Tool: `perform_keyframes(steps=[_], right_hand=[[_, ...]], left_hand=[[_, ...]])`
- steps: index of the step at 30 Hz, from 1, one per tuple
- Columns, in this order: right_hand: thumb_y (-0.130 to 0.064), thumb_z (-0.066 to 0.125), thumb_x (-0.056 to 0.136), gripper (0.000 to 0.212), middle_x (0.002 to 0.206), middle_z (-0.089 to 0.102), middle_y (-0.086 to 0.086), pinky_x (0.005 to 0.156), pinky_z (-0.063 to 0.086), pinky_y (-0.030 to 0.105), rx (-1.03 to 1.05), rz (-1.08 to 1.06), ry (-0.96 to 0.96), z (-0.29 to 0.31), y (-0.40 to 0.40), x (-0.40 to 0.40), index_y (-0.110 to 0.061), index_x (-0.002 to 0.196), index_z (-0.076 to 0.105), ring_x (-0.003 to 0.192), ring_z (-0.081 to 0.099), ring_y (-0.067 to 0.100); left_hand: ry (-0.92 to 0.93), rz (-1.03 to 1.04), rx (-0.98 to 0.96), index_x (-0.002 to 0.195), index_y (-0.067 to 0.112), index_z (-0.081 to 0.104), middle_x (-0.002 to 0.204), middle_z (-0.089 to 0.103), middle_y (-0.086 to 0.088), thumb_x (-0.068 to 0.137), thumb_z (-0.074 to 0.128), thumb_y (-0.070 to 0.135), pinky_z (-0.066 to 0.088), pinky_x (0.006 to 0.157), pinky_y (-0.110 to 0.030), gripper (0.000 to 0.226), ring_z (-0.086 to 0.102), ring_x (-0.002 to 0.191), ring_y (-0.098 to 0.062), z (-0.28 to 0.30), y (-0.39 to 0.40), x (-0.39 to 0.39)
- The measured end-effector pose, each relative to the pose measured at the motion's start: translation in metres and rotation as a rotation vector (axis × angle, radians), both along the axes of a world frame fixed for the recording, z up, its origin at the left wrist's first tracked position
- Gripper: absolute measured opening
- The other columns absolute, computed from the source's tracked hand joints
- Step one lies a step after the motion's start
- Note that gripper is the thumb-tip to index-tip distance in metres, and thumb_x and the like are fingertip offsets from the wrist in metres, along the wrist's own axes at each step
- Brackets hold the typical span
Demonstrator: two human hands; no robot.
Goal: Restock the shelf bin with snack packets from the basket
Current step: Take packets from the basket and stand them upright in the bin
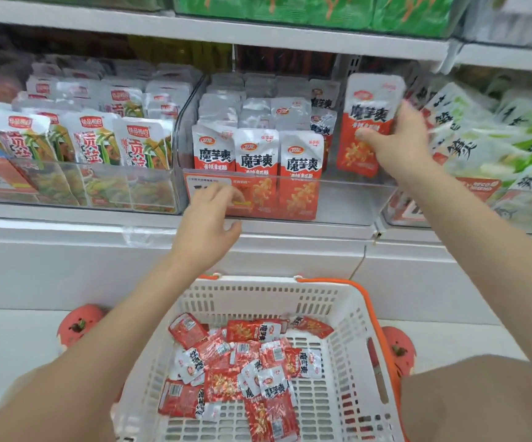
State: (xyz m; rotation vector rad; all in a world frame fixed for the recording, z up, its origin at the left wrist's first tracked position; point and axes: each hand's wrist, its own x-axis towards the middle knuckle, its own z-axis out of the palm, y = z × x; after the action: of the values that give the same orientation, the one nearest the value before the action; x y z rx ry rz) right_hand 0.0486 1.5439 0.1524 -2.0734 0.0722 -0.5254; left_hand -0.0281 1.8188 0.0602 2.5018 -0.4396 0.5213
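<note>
Right grip point(395, 141) grasps a packet point(368, 122) upright over the bin's point(347, 199) bare right end.
Left grip point(207, 221) released, fingers at the bin front; more packets point(245, 368) lie in the basket point(347, 311) at 6 o'clock.

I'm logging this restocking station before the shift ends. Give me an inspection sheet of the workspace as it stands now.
Surface: white shelf ledge under clear bins.
Job's things: shelf bin has three front rows of red packets and a gap at its right; basket holds loose red packets.
Clutter: nothing seen.
Grippers: right hand grips a red packet upright over the gap; left hand rests at the bin's front, holding nothing.
Cables: thin wire hangs below the ledge.
Surroundings: neighbouring bins of green packets, shelf above.
</note>
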Motion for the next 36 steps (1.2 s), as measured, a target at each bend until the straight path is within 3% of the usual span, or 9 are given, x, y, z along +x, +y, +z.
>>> perform_keyframes(steps=[4,8,10,13,17,22,27,30,36], right_hand=[[-0.008,0.076,0.079,0.041,0.114,0.067,0.006,0.09,0.053,0.04,0.068,0.001,0.22,-0.029,0.008,0.071,-0.011,0.118,0.061,0.102,0.064,0.022],[-0.006,0.074,0.081,0.038,0.105,0.07,0.001,0.072,0.058,0.031,0.241,0.092,0.432,-0.043,0.007,0.125,-0.01,0.118,0.063,0.089,0.067,0.017],[-0.01,0.075,0.081,0.036,0.104,0.07,0.001,0.078,0.058,0.035,0.271,0.141,0.463,-0.05,0.005,0.145,-0.013,0.115,0.063,0.088,0.068,0.015],[-0.008,0.076,0.081,0.038,0.1,0.068,0.0,0.067,0.056,0.026,0.228,0.197,0.414,-0.059,0.008,0.155,-0.012,0.116,0.061,0.072,0.065,0.003],[-0.004,0.076,0.078,0.045,0.117,0.067,0.008,0.092,0.052,0.043,0.098,0.173,0.25,-0.065,0.009,0.159,-0.006,0.12,0.06,0.105,0.064,0.022],[-0.002,0.066,0.084,0.041,0.12,0.064,0.012,0.094,0.045,0.028,-0.103,0.099,0.028,-0.052,0.013,0.166,-0.001,0.123,0.055,0.114,0.059,0.023],[-0.014,0.063,0.091,0.056,0.12,0.052,0.005,0.089,0.043,0.024,-0.067,0.084,0.197,-0.065,0.021,0.176,-0.006,0.134,0.027,0.112,0.054,0.016],[-0.023,0.061,0.091,0.074,0.141,0.038,0.018,0.104,0.038,0.041,-0.186,0.018,0.29,-0.071,0.027,0.176,-0.008,0.145,0.012,0.127,0.044,0.032],[-0.029,0.052,0.095,0.06,0.127,0.05,0.01,0.105,0.039,0.042,-0.132,0.119,0.359,-0.072,0.025,0.174,-0.009,0.139,0.016,0.118,0.051,0.025]], left_hand=[[-0.022,-0.019,0.083,0.106,0.007,0.058,0.102,0.049,-0.007,0.074,0.073,0.005,0.042,0.083,-0.04,0.035,0.046,0.095,-0.029,-0.008,-0.003,0.014],[-0.014,-0.031,0.121,0.107,0.008,0.055,0.095,0.036,-0.001,0.07,0.078,0.008,0.04,0.074,-0.035,0.044,0.038,0.087,-0.023,-0.008,-0.008,0.013],[-0.034,-0.046,0.143,0.105,0.009,0.055,0.091,0.033,0.0,0.069,0.079,0.008,0.04,0.071,-0.034,0.043,0.037,0.083,-0.022,-0.008,-0.008,0.012],[-0.043,-0.044,0.19,0.102,0.008,0.055,0.089,0.032,-0.001,0.069,0.078,0.005,0.043,0.065,-0.035,0.04,0.037,0.081,-0.023,-0.008,-0.007,0.013],[-0.034,-0.025,0.229,0.098,0.008,0.055,0.088,0.032,-0.003,0.065,0.08,0.004,0.042,0.062,-0.035,0.042,0.035,0.079,-0.023,-0.01,-0.01,0.012],[-0.022,0.003,0.206,0.096,0.01,0.052,0.089,0.029,-0.001,0.063,0.082,0.008,0.037,0.065,-0.032,0.044,0.033,0.08,-0.022,-0.012,-0.015,0.012],[-0.018,0.012,0.225,0.096,0.011,0.052,0.089,0.03,-0.002,0.063,0.081,0.006,0.037,0.064,-0.031,0.044,0.032,0.08,-0.021,-0.012,-0.015,0.013],[-0.022,0.017,0.235,0.096,0.011,0.052,0.089,0.029,-0.002,0.063,0.079,0.003,0.039,0.062,-0.033,0.044,0.032,0.079,-0.022,-0.014,-0.014,0.013],[-0.029,0.032,0.235,0.095,0.01,0.053,0.089,0.031,-0.004,0.062,0.078,-0.001,0.039,0.063,-0.034,0.043,0.032,0.078,-0.022,-0.016,-0.016,0.014]])
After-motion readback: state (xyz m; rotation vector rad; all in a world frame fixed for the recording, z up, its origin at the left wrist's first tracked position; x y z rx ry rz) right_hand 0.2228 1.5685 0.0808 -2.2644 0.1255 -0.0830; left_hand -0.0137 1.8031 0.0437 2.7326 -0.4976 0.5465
